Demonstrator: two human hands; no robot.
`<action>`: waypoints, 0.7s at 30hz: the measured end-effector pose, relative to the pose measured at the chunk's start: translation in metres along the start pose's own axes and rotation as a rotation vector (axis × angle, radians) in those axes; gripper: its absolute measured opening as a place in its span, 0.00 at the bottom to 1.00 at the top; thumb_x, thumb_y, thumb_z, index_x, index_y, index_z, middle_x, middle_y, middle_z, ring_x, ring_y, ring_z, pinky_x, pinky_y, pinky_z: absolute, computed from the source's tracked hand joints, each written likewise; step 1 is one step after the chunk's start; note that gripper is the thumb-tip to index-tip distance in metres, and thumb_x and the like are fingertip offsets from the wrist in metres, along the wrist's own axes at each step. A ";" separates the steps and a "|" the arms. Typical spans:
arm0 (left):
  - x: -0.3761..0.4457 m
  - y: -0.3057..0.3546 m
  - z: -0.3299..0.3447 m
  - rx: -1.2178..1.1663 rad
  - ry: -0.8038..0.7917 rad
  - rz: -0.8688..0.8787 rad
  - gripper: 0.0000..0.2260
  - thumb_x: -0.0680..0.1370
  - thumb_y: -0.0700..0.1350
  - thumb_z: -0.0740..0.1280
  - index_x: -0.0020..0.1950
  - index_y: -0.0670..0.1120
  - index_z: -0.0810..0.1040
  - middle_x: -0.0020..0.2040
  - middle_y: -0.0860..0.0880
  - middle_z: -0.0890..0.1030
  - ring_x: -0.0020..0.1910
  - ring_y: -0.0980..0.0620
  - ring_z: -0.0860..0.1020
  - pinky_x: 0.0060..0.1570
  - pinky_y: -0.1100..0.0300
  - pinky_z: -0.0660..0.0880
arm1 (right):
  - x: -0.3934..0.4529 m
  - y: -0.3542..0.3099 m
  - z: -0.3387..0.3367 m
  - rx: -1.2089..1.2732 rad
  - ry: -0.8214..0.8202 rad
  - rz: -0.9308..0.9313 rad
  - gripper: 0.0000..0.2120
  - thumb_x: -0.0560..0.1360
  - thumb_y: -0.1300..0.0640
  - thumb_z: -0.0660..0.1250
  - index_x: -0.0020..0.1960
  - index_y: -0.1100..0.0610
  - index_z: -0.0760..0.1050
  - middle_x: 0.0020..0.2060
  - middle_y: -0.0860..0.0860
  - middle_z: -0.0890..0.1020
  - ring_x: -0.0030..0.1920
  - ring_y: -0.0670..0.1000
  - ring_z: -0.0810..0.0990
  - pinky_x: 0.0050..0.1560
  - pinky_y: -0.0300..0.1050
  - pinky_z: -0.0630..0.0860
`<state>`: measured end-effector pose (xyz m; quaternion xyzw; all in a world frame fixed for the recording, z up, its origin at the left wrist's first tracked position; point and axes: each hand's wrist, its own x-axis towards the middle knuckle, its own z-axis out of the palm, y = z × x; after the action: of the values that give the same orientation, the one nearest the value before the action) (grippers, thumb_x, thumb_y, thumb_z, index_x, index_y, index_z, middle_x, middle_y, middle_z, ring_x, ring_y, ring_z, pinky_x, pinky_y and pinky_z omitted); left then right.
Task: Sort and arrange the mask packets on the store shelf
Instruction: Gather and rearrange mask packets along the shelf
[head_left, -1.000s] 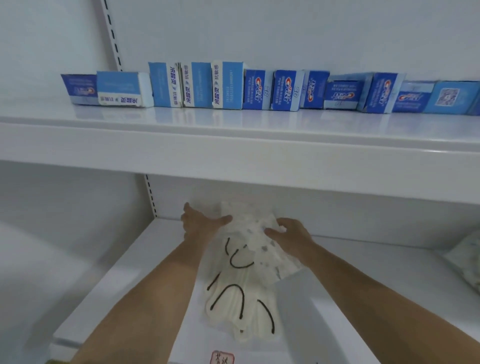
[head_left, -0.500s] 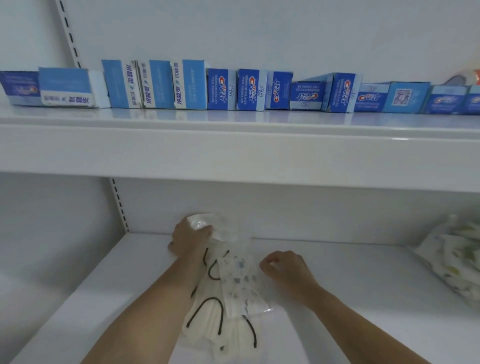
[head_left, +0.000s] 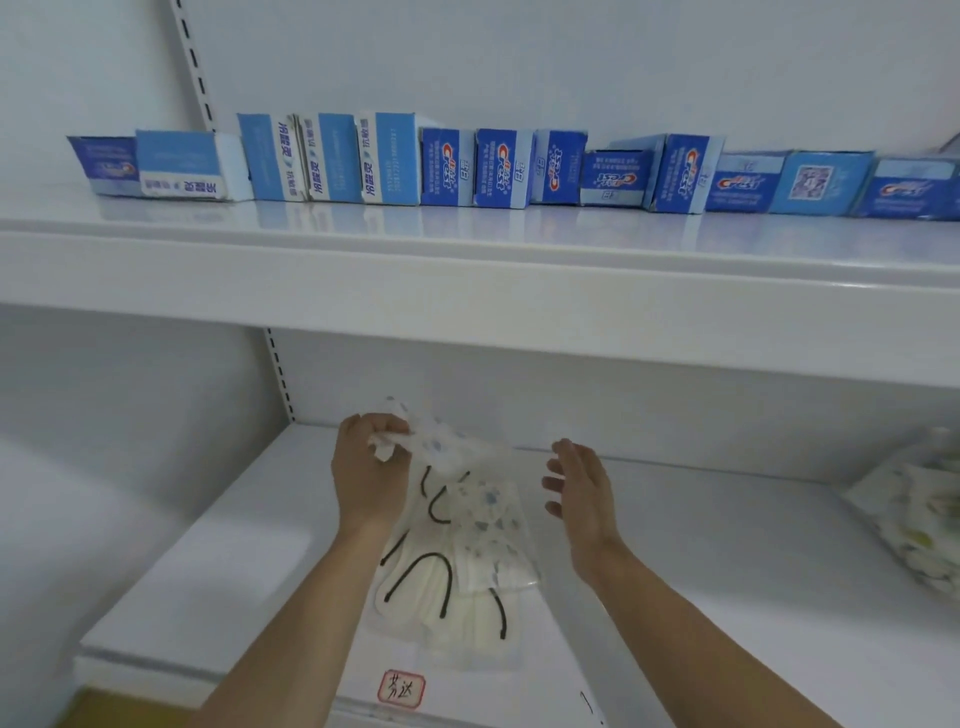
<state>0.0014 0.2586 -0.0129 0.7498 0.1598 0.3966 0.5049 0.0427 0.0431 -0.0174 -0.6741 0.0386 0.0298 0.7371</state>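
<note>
Two hands over lower shelf (head_left: 727, 545). Left hand (head_left: 366, 478) pinching crumpled top edge of patterned mask packet (head_left: 485, 512), fingers curled round the film. Right hand (head_left: 579, 486) released, fingers straight, just beside packet, not touching. Packet lying partly atop white masks with black loops (head_left: 441, 587), mid-shelf, near front edge. Further packets (head_left: 924, 519) at far right. Toothpaste boxes (head_left: 447, 166) on upper shelf. Risks: slippery film sliding from one-sided pinch; lifting likely dragging loose masks forward, off the edge; loops possibly snagging packet corner.
</note>
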 end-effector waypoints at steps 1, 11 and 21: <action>-0.003 0.001 -0.003 -0.026 -0.022 0.001 0.19 0.72 0.26 0.67 0.42 0.52 0.80 0.50 0.49 0.79 0.48 0.60 0.78 0.61 0.52 0.75 | -0.003 -0.003 -0.002 0.030 -0.013 0.016 0.12 0.83 0.46 0.61 0.61 0.52 0.75 0.56 0.51 0.80 0.54 0.53 0.80 0.50 0.48 0.76; -0.039 0.020 -0.009 -0.356 -0.235 -0.146 0.25 0.67 0.17 0.64 0.32 0.47 0.82 0.39 0.51 0.83 0.41 0.53 0.80 0.48 0.56 0.78 | -0.022 -0.017 -0.004 0.319 -0.454 0.327 0.24 0.78 0.41 0.70 0.65 0.57 0.77 0.60 0.60 0.83 0.54 0.61 0.85 0.54 0.55 0.79; -0.099 0.024 -0.013 -0.934 -0.094 -0.699 0.17 0.80 0.49 0.63 0.64 0.40 0.78 0.60 0.40 0.83 0.58 0.39 0.82 0.53 0.43 0.80 | -0.060 -0.011 0.010 0.039 -0.370 0.064 0.08 0.78 0.58 0.71 0.56 0.53 0.83 0.48 0.50 0.88 0.48 0.52 0.87 0.44 0.47 0.83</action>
<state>-0.0750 0.1929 -0.0327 0.3675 0.1835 0.2014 0.8892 -0.0158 0.0521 0.0003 -0.6411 -0.0756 0.1757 0.7432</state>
